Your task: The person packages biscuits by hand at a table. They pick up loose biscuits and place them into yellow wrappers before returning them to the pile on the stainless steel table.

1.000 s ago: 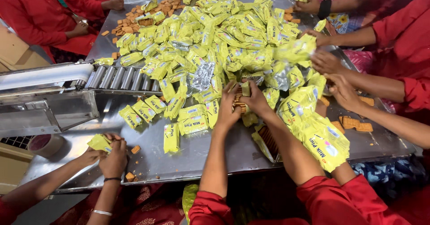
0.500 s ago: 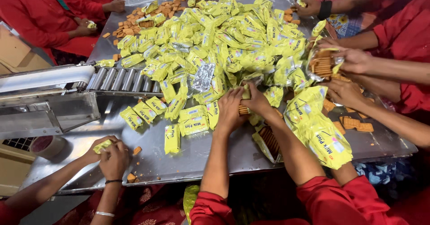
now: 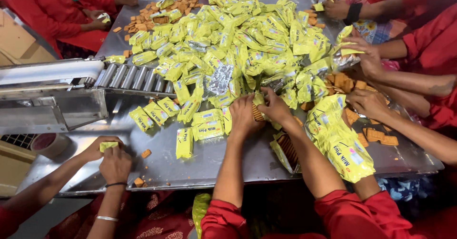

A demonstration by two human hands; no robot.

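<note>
Biscuits (image 3: 257, 113), a short stack of them standing on edge, sit between my two hands near the front middle of the steel table (image 3: 209, 160), just at the foot of the big heap. I go from the largest thing down. The table is long and shiny, and most of its far part is covered by a heap of yellow packets (image 3: 247, 44). At the left a roller conveyor (image 3: 131, 77) meets the table. On the right front lies a pile of flat yellow wrappers (image 3: 340, 141), close beside my right forearm. A few single yellow packets (image 3: 184, 141) lie flat in front of the heap, left of my left hand.

My left hand (image 3: 242, 117) is curled, palm down, its fingers bent around the left end of the stack and touching it. My right hand (image 3: 277, 107) comes from the other side; its fingers are pressed against the right end, so the stack is squeezed between both hands. Neither hand is spread wide. I cannot tell how many biscuits are in the stack, because the fingers hide most of it.

Other people's hands work around the table; at the lower left one hand (image 3: 114, 160) holds a small yellow piece.
</note>
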